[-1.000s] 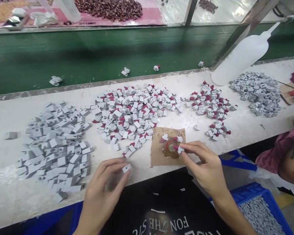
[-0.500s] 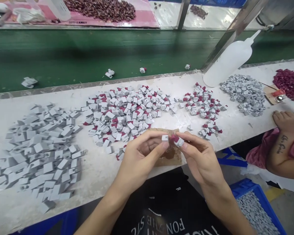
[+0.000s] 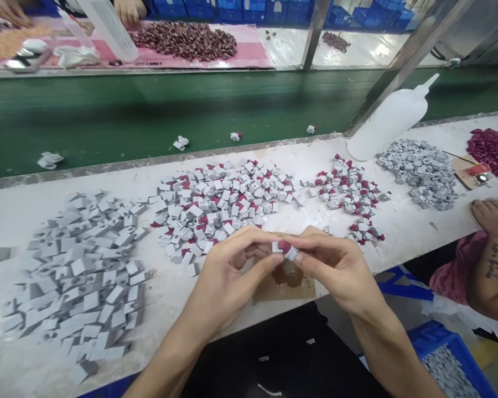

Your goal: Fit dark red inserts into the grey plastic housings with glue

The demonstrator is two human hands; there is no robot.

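My left hand (image 3: 232,271) pinches a small light-grey plastic block (image 3: 276,247) above flat brown cardboard (image 3: 269,292); at its three o'clock, my right hand (image 3: 336,258) pinches a maroon-and-grey plastic piece (image 3: 291,253), seemingly touching. I judge this joining; next calls for aligned, even pressure.

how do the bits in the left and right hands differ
The gray block in the left hand shows no maroon of its own; the gray-and-maroon piece in the right hand shows both colors. The gray block looks roughly level, the gray-and-maroon piece tilted. Both are small and pinched.
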